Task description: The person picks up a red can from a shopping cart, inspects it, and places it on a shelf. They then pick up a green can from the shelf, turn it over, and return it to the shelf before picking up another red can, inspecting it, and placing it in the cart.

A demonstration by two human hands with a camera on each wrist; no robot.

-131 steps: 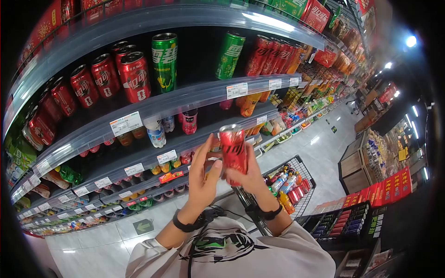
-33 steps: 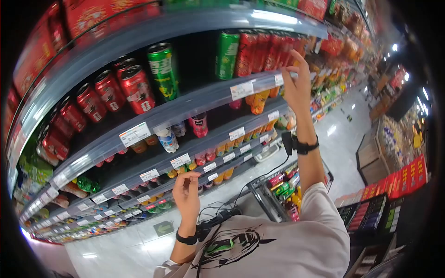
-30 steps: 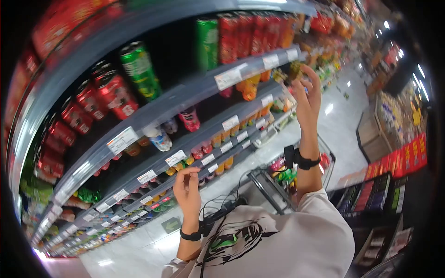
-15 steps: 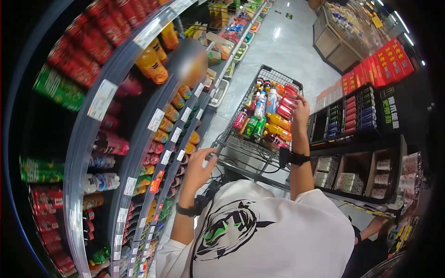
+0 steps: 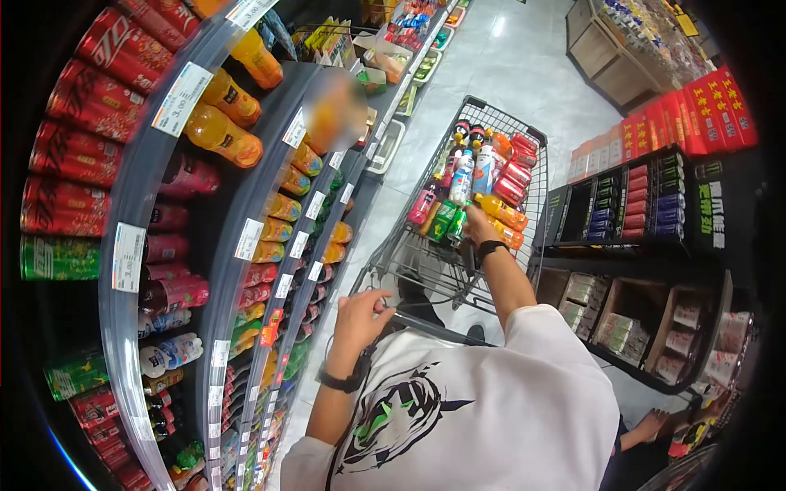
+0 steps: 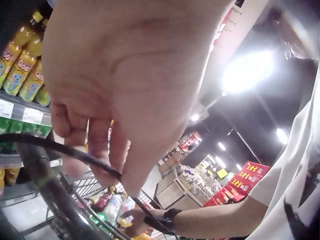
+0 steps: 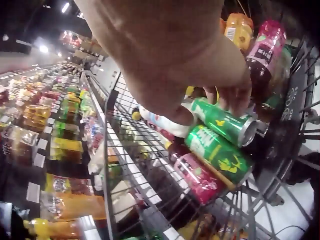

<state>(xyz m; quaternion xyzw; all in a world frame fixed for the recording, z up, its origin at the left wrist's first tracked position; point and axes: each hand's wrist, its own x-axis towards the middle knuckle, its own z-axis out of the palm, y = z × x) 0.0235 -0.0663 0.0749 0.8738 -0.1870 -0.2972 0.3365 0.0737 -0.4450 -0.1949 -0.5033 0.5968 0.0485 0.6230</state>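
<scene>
The right hand (image 5: pixel 477 227) reaches down into the shopping cart (image 5: pixel 536 176). In the right wrist view its fingers and thumb (image 7: pixel 187 117) lie around a green can (image 7: pixel 222 121), beside a second green can (image 7: pixel 218 154) and a pink-labelled bottle (image 7: pixel 197 177). White-capped bottles (image 5: pixel 461 180), orange bottles (image 5: pixel 501 211) and red cans (image 5: pixel 509 190) lie near that hand in the cart. Near the cart's handle end, the left hand (image 5: pixel 360 319) hangs with loosely curled fingers and holds nothing; in the left wrist view the hand (image 6: pixel 120 90) is above a dark bar (image 6: pixel 60 195).
Drink shelves (image 5: pixel 123 352) run along the left. At the right stand a black rack of cans (image 5: pixel 626 200), red cartons (image 5: pixel 704 110) and boxed goods (image 5: pixel 622 334). Another person's hand (image 5: pixel 651 425) shows at lower right. A cable (image 6: pixel 75 152) crosses the left wrist view.
The red can held earlier between the hands is no longer in them. The head view has turned from the shelves towards the cart, and the right hand has lowered onto the green can.
</scene>
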